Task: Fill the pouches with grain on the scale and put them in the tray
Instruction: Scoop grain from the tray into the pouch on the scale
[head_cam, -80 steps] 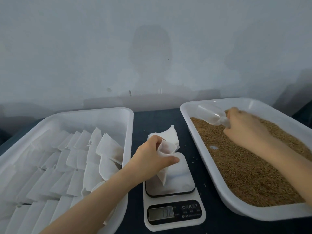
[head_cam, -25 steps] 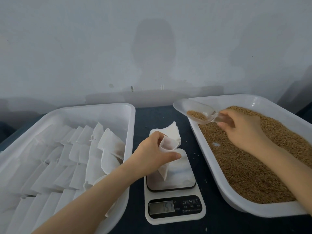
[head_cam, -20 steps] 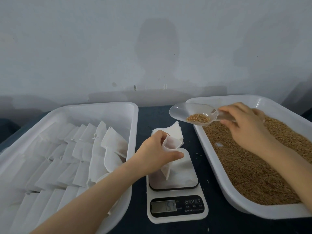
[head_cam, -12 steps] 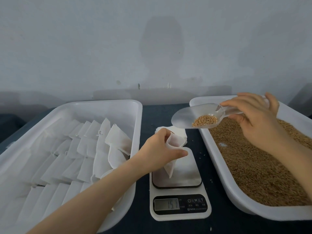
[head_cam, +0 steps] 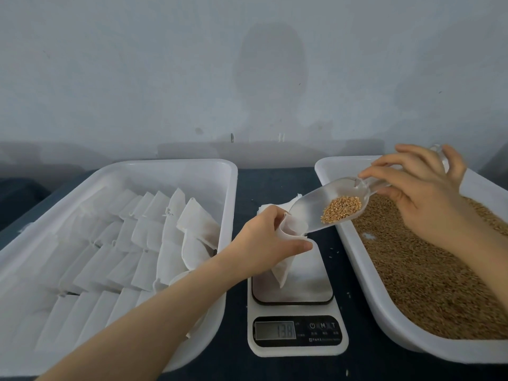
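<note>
Pouch hung over the scale, its mouth pinched open by the left hand, so the right hand, gripping the scoop by its handle, could tip grain straight in.

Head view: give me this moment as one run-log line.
step: fill pouch | left hand: holds pouch open over scale | right hand: holds scoop, tip at pouch mouth | grain: in scoop, unpoured

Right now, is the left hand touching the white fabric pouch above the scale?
Touching. Head view shows the left hand gripping the white fabric pouch at its mouth.
</note>
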Tool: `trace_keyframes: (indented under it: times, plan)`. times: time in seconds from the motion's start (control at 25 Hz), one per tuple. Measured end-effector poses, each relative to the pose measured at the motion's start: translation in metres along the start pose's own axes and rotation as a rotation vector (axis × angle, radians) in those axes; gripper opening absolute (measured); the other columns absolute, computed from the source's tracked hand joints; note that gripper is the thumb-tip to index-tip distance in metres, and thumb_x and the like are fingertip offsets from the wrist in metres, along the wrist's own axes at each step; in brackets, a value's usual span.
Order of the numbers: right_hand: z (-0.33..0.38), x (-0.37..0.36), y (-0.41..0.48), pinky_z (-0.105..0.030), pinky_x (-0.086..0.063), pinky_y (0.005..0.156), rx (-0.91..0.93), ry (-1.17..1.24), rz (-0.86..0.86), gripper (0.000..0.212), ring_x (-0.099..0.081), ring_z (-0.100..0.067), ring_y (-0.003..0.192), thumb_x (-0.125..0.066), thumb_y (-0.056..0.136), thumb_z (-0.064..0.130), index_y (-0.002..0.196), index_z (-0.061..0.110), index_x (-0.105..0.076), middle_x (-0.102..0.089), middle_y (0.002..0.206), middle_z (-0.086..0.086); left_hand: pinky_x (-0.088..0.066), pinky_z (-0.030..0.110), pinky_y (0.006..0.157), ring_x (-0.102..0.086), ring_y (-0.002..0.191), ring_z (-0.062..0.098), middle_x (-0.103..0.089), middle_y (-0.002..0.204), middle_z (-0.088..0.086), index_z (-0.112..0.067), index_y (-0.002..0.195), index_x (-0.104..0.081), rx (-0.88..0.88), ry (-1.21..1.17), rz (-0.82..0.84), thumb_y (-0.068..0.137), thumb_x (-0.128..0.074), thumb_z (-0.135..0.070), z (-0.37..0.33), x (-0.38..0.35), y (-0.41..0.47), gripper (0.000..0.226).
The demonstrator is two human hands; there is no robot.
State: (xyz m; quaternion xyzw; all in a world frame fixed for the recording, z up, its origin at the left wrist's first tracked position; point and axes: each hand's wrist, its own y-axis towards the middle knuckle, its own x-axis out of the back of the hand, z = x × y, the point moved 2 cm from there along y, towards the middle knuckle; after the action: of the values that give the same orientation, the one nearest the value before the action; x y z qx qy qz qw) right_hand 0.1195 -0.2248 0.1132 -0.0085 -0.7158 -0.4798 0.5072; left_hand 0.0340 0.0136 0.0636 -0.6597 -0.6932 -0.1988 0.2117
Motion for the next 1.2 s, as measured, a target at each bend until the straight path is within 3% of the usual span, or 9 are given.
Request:
trace_keyframes:
  times: [0.16, 0.28, 0.44, 0.72, 1.2]
  plan:
    - [-0.001, 0.000, 0.005, -0.054, -0.008, 0.107, 0.086, -0.070, -0.036, 0.028, -0.040, -0.030, 0.123, -0.050, 0.087, 0.019, 0.111, 0.026, -0.065, -0.060, 0.117, 0.001, -0.041, 0.011, 0.062, -0.056, 0.086, 0.001, -0.053, 0.099, -0.023, -0.037, 0.109, -0.043, -0.019, 0.007, -0.013, 0.074, -0.074, -0.052, -0.001, 0.000, 0.000, 0.049]
    - [-0.002, 0.001, 0.010, -0.050, -0.006, 0.108, 0.138, -0.115, -0.056, 0.032, -0.040, -0.030, 0.123, -0.050, 0.086, 0.015, 0.111, 0.028, -0.064, -0.058, 0.117, 0.002, -0.042, 0.012, 0.064, -0.055, 0.088, 0.001, -0.055, 0.104, -0.020, -0.036, 0.111, -0.044, -0.026, 0.006, -0.024, 0.074, -0.074, -0.051, -0.001, 0.000, 0.000, 0.050]
    - [0.000, -0.002, 0.012, -0.054, -0.008, 0.106, 0.182, -0.170, -0.100, 0.035, -0.041, -0.033, 0.124, -0.050, 0.084, 0.006, 0.109, 0.024, -0.067, -0.059, 0.117, -0.002, -0.043, 0.012, 0.066, -0.055, 0.092, 0.002, -0.055, 0.108, -0.018, -0.036, 0.112, -0.044, -0.021, -0.008, -0.023, 0.073, -0.075, -0.051, 0.000, 0.001, 0.000, 0.052]
    - [0.004, -0.002, 0.015, -0.056, -0.010, 0.104, 0.257, -0.228, -0.153, 0.037, -0.041, -0.035, 0.125, -0.056, 0.083, 0.000, 0.110, 0.023, -0.065, -0.060, 0.118, -0.005, -0.042, 0.009, 0.061, -0.055, 0.087, -0.001, -0.052, 0.097, -0.024, -0.038, 0.110, -0.042, -0.032, -0.022, -0.015, 0.074, -0.075, -0.050, -0.002, 0.001, -0.001, 0.050]
    - [0.004, -0.002, 0.017, -0.054, -0.009, 0.105, 0.270, -0.243, -0.176, 0.036, -0.040, -0.034, 0.126, -0.054, 0.085, 0.000, 0.110, 0.024, -0.065, -0.059, 0.119, -0.004, -0.043, 0.010, 0.062, -0.057, 0.086, 0.003, -0.053, 0.099, -0.021, -0.035, 0.111, -0.043, -0.017, -0.022, -0.015, 0.075, -0.075, -0.048, -0.007, 0.002, -0.003, 0.050]
